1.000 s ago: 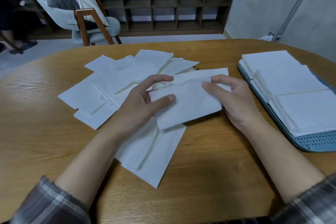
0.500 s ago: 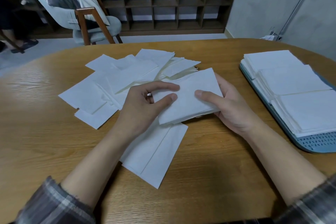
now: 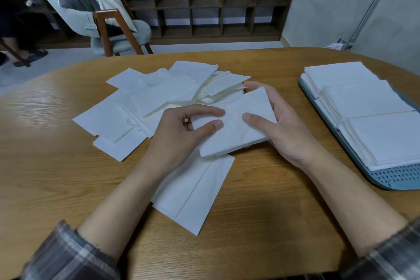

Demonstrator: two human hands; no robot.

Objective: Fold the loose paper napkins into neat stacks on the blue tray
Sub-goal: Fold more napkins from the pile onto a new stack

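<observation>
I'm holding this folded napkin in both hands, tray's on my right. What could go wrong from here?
1. The folded napkin is held only at its two sides by the left hand and right hand; releasing one side may let the fold open.
2. The stacks on the blue tray overlap unevenly, so a careless drop might shift them.
3. The left forearm could drag the loose napkin lying beneath it.

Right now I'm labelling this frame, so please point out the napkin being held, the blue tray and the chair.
held napkin (image 3: 235, 135), head view, middle of its top face.
blue tray (image 3: 396, 177), head view, bare perforated near corner.
chair (image 3: 138, 30), head view, seat cushion.
</observation>
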